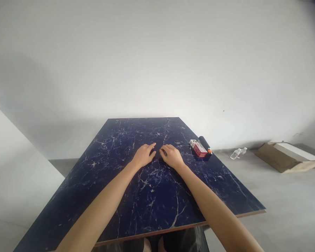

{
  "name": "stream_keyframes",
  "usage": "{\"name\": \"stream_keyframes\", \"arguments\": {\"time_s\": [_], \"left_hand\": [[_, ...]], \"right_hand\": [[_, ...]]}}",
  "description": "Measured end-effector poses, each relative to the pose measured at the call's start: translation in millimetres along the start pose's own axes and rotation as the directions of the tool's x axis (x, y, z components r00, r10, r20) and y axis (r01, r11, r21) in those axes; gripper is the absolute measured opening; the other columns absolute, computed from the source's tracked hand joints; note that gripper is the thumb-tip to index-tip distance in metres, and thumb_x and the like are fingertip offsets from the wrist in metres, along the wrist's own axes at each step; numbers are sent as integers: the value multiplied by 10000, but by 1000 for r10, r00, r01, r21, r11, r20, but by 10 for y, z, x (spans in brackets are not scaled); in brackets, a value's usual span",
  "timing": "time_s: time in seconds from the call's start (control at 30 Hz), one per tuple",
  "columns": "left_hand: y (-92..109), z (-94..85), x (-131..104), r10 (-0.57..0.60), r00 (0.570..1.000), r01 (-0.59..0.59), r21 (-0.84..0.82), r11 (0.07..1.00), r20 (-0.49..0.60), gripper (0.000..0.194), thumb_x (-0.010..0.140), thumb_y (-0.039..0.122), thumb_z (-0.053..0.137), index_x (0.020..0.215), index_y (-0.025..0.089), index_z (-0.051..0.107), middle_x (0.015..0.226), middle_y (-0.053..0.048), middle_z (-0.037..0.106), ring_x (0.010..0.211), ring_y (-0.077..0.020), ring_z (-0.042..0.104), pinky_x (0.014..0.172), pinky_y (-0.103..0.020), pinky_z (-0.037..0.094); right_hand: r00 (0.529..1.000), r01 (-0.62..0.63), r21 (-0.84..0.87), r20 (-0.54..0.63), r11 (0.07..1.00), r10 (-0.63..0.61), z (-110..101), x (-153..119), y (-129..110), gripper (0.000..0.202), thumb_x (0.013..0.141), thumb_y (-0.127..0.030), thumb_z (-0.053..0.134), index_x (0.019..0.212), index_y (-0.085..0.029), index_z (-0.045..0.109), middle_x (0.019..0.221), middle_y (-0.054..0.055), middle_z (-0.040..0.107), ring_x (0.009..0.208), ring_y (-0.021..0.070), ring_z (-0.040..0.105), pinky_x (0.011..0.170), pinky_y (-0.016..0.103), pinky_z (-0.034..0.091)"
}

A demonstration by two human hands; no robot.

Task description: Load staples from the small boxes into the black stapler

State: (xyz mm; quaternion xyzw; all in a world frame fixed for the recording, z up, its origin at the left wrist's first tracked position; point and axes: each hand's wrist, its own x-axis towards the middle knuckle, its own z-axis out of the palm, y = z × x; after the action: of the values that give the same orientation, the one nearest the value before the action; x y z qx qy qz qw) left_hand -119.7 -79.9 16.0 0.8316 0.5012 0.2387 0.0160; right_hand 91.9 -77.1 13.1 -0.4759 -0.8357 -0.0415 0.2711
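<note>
My left hand (145,154) rests over the middle of the dark blue marble-patterned tabletop (94,196). Its index finger and thumb are spread apart, and nothing is between them. Just to the right, with a small gap between the two hands, my right hand (171,155) lies with its fingers curled and the thumb drawn in to the fingertips. I see no object in its grasp. Closest to the right hand is a red and white box (198,148) near the table's right edge. Against that box lies a black cylinder (204,142) with an orange part at its near end.
The table's far edge is close to a white wall (147,63). Beyond the right side, clear plastic bottles (236,153) and an open cardboard box (280,159) lie on the grey floor (283,210). A white partition (13,168) stands at the left.
</note>
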Motion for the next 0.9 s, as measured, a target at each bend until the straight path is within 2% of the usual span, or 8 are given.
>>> {"name": "stream_keyframes", "arguments": {"time_s": [0.17, 0.3, 0.37, 0.4, 0.53, 0.7, 0.8, 0.9], "left_hand": [[-563, -502, -482, -22, 997, 27, 68, 997, -73, 494, 1021, 350, 437, 1511, 291, 475, 1534, -73, 532, 1418, -279, 483, 1214, -488, 345], [-1196, -898, -1016, -248, 943, 295, 216, 931, -221, 547, 983, 448, 445, 1490, 251, 500, 1512, -134, 527, 1409, -362, 469, 1188, -536, 361], [-1296, -970, -1185, -252, 957, 279, 221, 935, -144, 495, 995, 461, 417, 1397, 240, 601, 1404, -144, 618, 1363, -371, 507, 1185, -562, 351], [-1279, -966, -1226, -236, 966, 254, 215, 943, -104, 469, 1003, 463, 410, 1344, 246, 647, 1360, -132, 651, 1335, -357, 534, 1189, -552, 353], [-946, -793, -1146, -144, 989, 147, 156, 977, -28, 397, 1019, 456, 447, 1283, 302, 701, 1426, -51, 625, 1319, -280, 561, 1203, -462, 362], [-531, -614, -963, 20, 1000, -19, 39, 999, -5, 398, 1058, 401, 408, 1302, 270, 694, 1459, -88, 586, 1281, -284, 577, 1136, -478, 416], [-489, -584, -959, 9, 1000, -9, 2, 1000, -18, 394, 1059, 405, 418, 1337, 267, 661, 1446, -86, 594, 1292, -277, 566, 1139, -472, 405], [-580, -579, -979, -174, 982, 170, -49, 984, -79, 391, 1030, 378, 483, 1378, 252, 610, 1424, -88, 607, 1309, -265, 558, 1146, -440, 407]], "right_hand": [[925, -208, -119, -347, 971, 156, -380, -363, 501, 309, 988, -293, 440, 1183, -201, 662, 1269, 146, 660, 1278, 311, 490, 1138, 488, 274], [636, -614, 83, -536, 785, 555, -583, -539, 1063, 573, 964, -421, 431, 1431, -93, 489, 1424, 244, 537, 1359, 378, 445, 1127, 534, 323], [467, -767, 206, -471, 608, 748, -590, -565, 1266, 682, 944, -433, 427, 1468, 3, 421, 1395, 322, 534, 1327, 405, 498, 1072, 518, 398], [438, -815, 210, -389, 541, 810, -580, -566, 1339, 696, 939, -440, 421, 1467, 13, 426, 1363, 334, 558, 1304, 414, 525, 1048, 514, 420], [518, -844, 90, -123, 530, 846, -557, -553, 1486, 562, 922, -502, 452, 1254, -108, 678, 1066, 261, 721, 1049, 415, 673, 895, 493, 492], [573, -816, 12, -102, 577, 813, -528, -526, 1392, 557, 910, -574, 478, 1187, -168, 739, 1066, 216, 752, 1002, 394, 692, 818, 441, 494], [673, -736, 26, -77, 677, 735, -380, -400, 1063, 535, 914, -564, 501, 1220, -191, 732, 1069, 176, 767, 1021, 373, 695, 824, 404, 480], [784, -616, 82, -21, 783, 620, -145, -132, 480, 488, 925, -544, 522, 1212, -205, 725, 1060, 137, 775, 999, 336, 705, 801, 357, 469]]}}
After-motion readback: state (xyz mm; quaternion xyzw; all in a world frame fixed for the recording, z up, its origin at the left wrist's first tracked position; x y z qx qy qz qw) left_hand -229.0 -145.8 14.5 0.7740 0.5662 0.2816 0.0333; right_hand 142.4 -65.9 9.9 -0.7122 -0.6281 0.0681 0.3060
